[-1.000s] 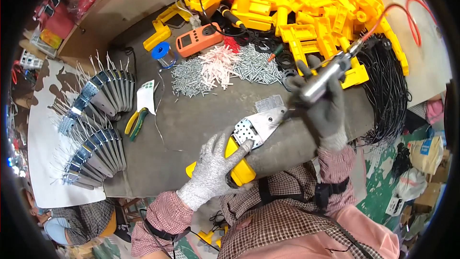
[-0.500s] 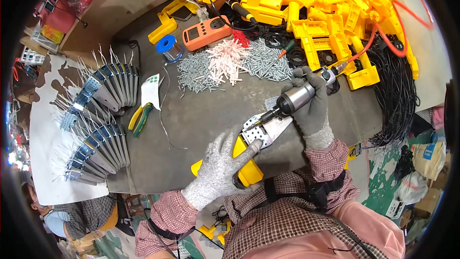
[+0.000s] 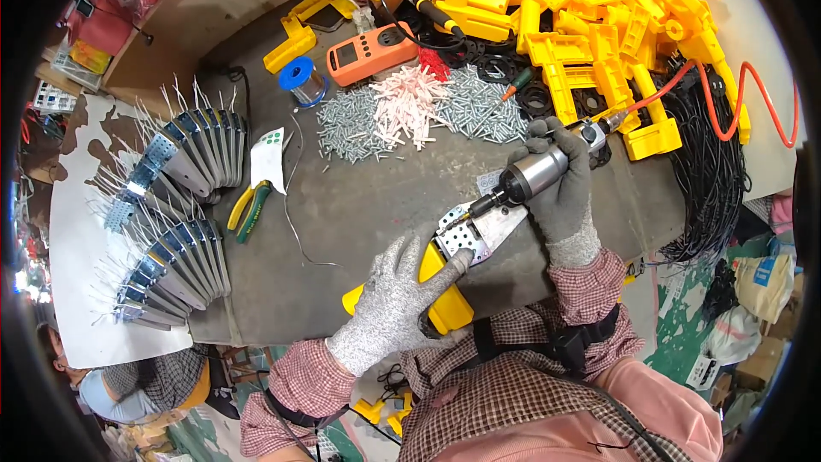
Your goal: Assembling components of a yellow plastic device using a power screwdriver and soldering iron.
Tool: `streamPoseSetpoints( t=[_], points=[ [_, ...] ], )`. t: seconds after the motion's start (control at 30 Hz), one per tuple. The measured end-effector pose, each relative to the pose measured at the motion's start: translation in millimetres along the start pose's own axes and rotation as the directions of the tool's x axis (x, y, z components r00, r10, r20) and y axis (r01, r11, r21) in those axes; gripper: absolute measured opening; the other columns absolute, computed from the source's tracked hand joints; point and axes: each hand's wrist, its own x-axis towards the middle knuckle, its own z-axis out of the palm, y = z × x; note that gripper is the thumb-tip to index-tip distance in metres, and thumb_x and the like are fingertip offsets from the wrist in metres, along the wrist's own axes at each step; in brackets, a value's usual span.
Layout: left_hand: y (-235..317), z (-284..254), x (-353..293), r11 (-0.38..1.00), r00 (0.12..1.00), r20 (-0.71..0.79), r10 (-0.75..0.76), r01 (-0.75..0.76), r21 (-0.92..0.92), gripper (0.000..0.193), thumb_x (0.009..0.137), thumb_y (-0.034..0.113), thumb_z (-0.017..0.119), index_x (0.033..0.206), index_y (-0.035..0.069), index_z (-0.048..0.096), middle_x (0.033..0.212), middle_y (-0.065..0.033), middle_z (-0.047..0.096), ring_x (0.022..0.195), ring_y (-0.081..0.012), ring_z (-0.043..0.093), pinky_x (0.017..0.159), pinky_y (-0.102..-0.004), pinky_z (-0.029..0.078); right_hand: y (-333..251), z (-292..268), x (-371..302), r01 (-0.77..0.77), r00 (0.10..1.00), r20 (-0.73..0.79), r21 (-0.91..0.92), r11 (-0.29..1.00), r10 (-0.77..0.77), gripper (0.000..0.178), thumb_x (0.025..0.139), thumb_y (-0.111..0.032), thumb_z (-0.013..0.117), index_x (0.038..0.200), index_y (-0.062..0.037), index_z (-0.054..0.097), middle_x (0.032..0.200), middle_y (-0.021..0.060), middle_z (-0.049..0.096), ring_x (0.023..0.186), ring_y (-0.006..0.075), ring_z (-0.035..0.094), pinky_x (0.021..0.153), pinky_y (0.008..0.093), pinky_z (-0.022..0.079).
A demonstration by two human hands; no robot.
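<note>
My left hand, in a speckled grey glove, grips a yellow plastic housing, its thumb reaching onto the pale plate with dark dots at the housing's far end. A white tapered piece extends from that plate to the right. My right hand, also gloved, is wrapped round a silver and black air screwdriver. The tool lies slanted, its bit down at the dotted plate. Whether the bit sits on a screw is too small to tell.
Behind lie heaps of silver screws and pinkish small parts, an orange meter and a solder spool. Yellow housings pile up at the back. Pliers and wired metal strips stand left; black cables hang right.
The red-orange air hose has swung to the right and hangs in a wider loop. Both hands, the screwdriver and the housing keep nearly the same positions.
</note>
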Motion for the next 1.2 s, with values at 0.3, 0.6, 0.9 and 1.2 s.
streamPoseSetpoints(
  t=[0.3, 0.6, 0.9, 1.2],
  points=[
    [2.4, 0.4, 0.1, 1.0, 1.0, 0.006, 0.007, -0.007, 0.0, 0.099, 0.059, 0.048, 0.09, 0.147, 0.024, 0.053, 0.151, -0.0305, 0.035, 0.132, -0.0513, 0.042, 0.108, -0.058, 0.037, 6.3, 2.3, -3.5, 0.005, 1.0, -0.005, -0.016, 1.0, -0.005, 0.02, 0.095, -0.011, 0.063, 0.112, -0.009, 0.053, 0.1, 0.0066, 0.058, 0.085, 0.0136, 0.06, 0.082, 0.0354, 0.054],
    [3.5, 6.6, 0.3, 1.0, 0.999, -0.051, -0.014, 0.016, 0.025, 0.102, 0.058, 0.046, 0.091, 0.146, 0.015, 0.052, 0.151, -0.0325, 0.036, 0.129, -0.052, 0.044, 0.108, -0.0581, 0.038, -7.6, -10.0, -15.7, 0.125, 0.99, -0.053, -0.124, 0.984, -0.132, 0.027, 0.097, -0.02, 0.061, 0.121, -0.0093, 0.053, 0.106, 0.0054, 0.06, 0.081, 0.0126, 0.061, 0.082, 0.039, 0.057],
    [1.6, 9.8, 2.7, 1.0, 0.995, -0.095, -0.022, 0.021, -0.011, 0.113, 0.06, 0.055, 0.088, 0.15, 0.004, 0.041, 0.151, -0.0315, 0.035, 0.134, -0.0511, 0.041, 0.107, -0.0582, 0.038, -10.0, -16.5, -21.5, 0.028, 0.995, 0.095, -0.041, 0.999, -0.024, 0.024, 0.096, -0.016, 0.062, 0.117, -0.0101, 0.052, 0.1, 0.0036, 0.057, 0.083, 0.0119, 0.06, 0.081, 0.0356, 0.056],
    [-2.9, 11.9, -0.8, 1.0, 0.996, -0.093, -0.003, 0.004, 0.004, 0.111, 0.061, 0.056, 0.087, 0.15, 0.006, 0.041, 0.15, -0.0311, 0.036, 0.135, -0.0517, 0.041, 0.107, -0.0599, 0.037, -7.2, -13.0, -21.6, 0.036, 0.996, 0.08, -0.055, 0.998, -0.031, 0.024, 0.096, -0.015, 0.061, 0.117, -0.0087, 0.052, 0.1, 0.0037, 0.057, 0.082, 0.0112, 0.06, 0.081, 0.0352, 0.056]
  ],
)
